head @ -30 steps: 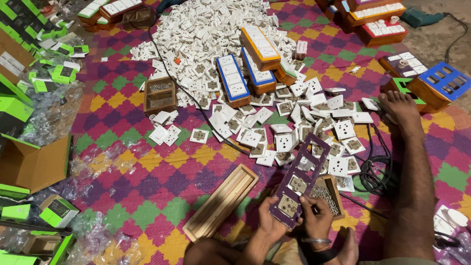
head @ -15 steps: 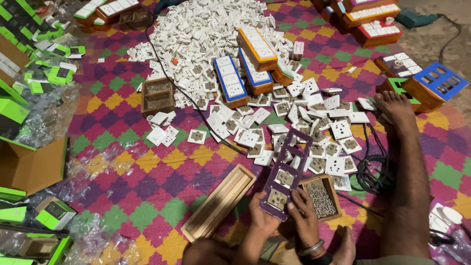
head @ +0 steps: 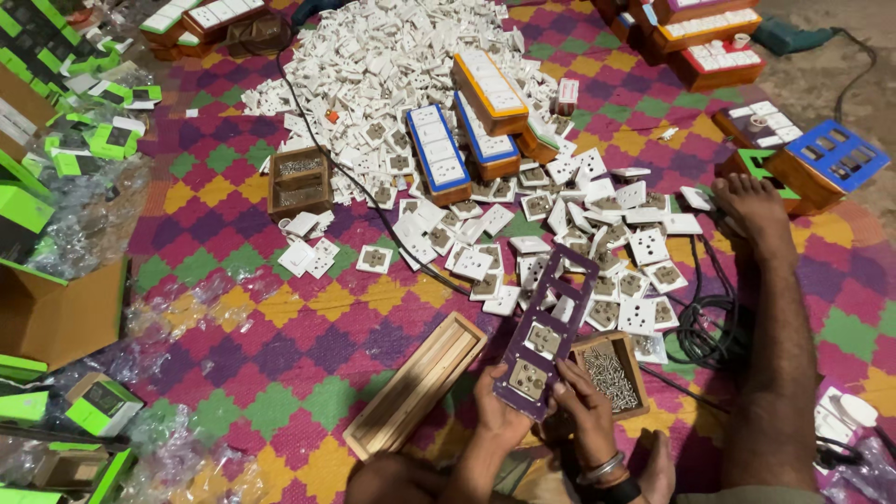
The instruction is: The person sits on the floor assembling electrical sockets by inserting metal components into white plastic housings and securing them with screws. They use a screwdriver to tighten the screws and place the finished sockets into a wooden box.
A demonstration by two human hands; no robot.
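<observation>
Surface: a woven floor mat (head: 280, 327) in a pink, purple, yellow and green diamond pattern, with bare ground showing past its far right corner. A big heap of white sockets (head: 392, 65) covers the far middle of the mat, thinning into loose pieces toward the near middle. Wooden switch boxes with blue and orange edges (head: 439, 154) lie against the heap; more boxes sit along the far right edge. A small wooden tray of screws (head: 299, 182) rests left of the heap. Along the left edge: green cartons (head: 75, 140), clear plastic wrap and a brown cardboard box (head: 61, 313). An empty long wooden box (head: 415, 383) lies near the near edge, just left of the hands. Left hand (head: 499, 415) is curled around the near end of a purple cover plate (head: 546, 331), fingers underneath, thumb on the edge. Right hand (head: 588, 406) grips the plate's right edge, fingers bent closed on it (bangles at the wrist). The plate is tilted, near end in the hands, far end over the loose sockets; two sockets sit in its near openings. A second tray of screws (head: 611, 373) lies just beside the right hand. The person's bare foot (head: 751, 210) reaches toward the right edge, next to a coiled black cable (head: 705, 327).
</observation>
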